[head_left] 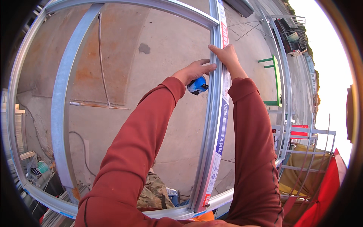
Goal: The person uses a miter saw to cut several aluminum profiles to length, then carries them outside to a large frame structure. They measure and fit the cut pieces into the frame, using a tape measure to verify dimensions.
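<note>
Silver aluminium mullion bar (212, 125) is running lengthwise inside a larger aluminium frame (189, 10), right of the frame's open middle, its near end lying close to the person's body. Printed protective film (223, 125) is covering its right-hand face. Right hand (227, 56) is gripping across the bar, thumb lapping the left edge; fingers on the far side are partly hiding, so pressure is hard to judge. Left hand (197, 70) is curling around a blue tape measure (197, 86) while its thumb and forefinger are meeting the bar's left edge, just nearer than the right hand. Main worry: that left hand is doing two jobs, so the tape measure could be slipping out if the fingers loosen, with only the open gap and concrete floor (181, 130) below. Second: both hands are bunching at one stretch, leaving the near end without a hand; an uneven push could be skewing the bar, if it is loose, which I cannot tell. Slick film could be costing the right hand some hold. Further out, a long metal beam (60, 98) is spanning the left side and a green metal stand (277, 83) is sitting well apart, right.
</note>
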### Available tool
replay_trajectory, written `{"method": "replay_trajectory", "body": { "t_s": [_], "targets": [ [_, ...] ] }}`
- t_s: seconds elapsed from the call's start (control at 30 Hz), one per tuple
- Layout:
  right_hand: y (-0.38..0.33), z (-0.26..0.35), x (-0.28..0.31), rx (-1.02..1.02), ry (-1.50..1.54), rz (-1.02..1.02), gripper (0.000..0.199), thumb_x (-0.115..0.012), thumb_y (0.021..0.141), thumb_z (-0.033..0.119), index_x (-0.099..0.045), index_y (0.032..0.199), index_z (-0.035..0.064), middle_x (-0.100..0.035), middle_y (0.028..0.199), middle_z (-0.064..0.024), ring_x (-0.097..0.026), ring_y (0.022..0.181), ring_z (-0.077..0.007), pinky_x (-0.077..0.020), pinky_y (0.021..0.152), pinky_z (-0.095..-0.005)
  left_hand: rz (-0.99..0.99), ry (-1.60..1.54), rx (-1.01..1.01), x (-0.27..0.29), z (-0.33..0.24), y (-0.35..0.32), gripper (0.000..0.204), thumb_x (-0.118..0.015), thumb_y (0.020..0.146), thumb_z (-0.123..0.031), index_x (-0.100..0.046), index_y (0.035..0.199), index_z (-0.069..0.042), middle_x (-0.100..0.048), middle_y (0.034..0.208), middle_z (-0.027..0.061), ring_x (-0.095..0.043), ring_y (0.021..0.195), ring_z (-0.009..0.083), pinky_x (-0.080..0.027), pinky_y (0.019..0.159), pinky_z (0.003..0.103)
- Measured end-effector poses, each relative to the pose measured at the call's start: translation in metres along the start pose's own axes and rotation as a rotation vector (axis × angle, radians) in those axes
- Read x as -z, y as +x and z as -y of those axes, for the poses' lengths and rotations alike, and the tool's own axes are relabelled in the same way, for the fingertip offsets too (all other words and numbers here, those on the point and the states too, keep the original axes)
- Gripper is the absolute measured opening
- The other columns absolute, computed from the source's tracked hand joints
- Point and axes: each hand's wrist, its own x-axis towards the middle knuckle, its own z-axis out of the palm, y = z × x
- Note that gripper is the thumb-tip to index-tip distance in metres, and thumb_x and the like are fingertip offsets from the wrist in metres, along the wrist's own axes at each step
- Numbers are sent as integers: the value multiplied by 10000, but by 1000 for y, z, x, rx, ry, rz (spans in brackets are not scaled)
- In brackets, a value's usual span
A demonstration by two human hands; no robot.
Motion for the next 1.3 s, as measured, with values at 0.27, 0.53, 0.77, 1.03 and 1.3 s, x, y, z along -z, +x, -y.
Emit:
{"method": "replay_trajectory", "body": {
  "t_s": [0.27, 0.53, 0.77, 1.03, 1.3],
  "targets": [
    [7, -1, -10, -27, 161, -74, 697, -723, 742, 428, -551, 1119, -131, -649, 960, -230, -681, 796, -312, -553, 690, -408, 44, -104, 181, 0, -5, 12, 677, -524, 901, -661, -628, 1177, -52, -605, 965, 66, -562, 746, 113, -503, 653, 252],
    [-1, 9, -4, -27, 315, -23, 675, -695, 732, 379, -571, 1135, -148, -673, 959, -269, -698, 837, -350, -548, 712, -425, 42, -102, 239, 3, -12, 17, 853, -601, 774, -748, -628, 1214, -19, -634, 1046, 129, -630, 793, 133, -527, 682, 254],
    [64, 15, 1, -42, 178, -79, 672, -694, 742, 471, -655, 1048, -126, -697, 933, -203, -702, 820, -304, -540, 712, -372, -32, 9, 301, -3, -12, 8, 738, -656, 781, -677, -634, 1056, 7, -619, 754, 81, -581, 549, 133, -511, 510, 264],
    [84, 13, -8, 11, 191, -15, 672, -597, 785, 504, -652, 1038, -116, -682, 926, -205, -677, 808, -294, -520, 699, -396, -71, -99, 232, 13, -4, 42, 747, -605, 777, -722, -641, 1049, -27, -627, 835, 100, -609, 648, 166, -517, 596, 285],
    [88, 10, -10, 98, 103, -56, 689, -561, 802, 505, -642, 1054, -131, -681, 963, -237, -670, 853, -342, -521, 752, -406, -27, -95, 180, 24, 1, 64, 712, -582, 787, -736, -678, 902, -41, -637, 727, 86, -551, 506, 112, -499, 498, 229]
  ]
}}
